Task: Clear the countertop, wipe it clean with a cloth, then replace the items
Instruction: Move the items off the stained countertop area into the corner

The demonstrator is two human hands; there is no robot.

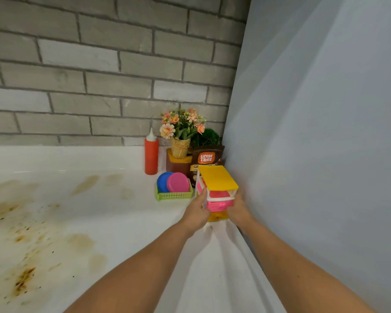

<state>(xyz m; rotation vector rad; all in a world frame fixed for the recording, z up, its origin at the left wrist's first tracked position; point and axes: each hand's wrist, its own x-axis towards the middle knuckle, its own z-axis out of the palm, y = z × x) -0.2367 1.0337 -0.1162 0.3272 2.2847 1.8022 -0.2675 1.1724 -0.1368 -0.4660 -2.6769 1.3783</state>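
Yellow-topped drawer unit [216,191], by the wall [314,154], is gripped by left hand [195,213] and right hand [239,210], fingers curled round its sides. Clearing seems underway: next, lift it off the stained countertop [99,222].

The little drawer unit [217,180] covers the lower print on the coffee pouch [207,158] behind it. Its bottom yellow drawer is mostly lost between the left hand [198,213] and the right hand [238,210]. The blue lid [163,181] sits half behind the pink lid [178,182]. The stained countertop [54,222] runs off the left edge.
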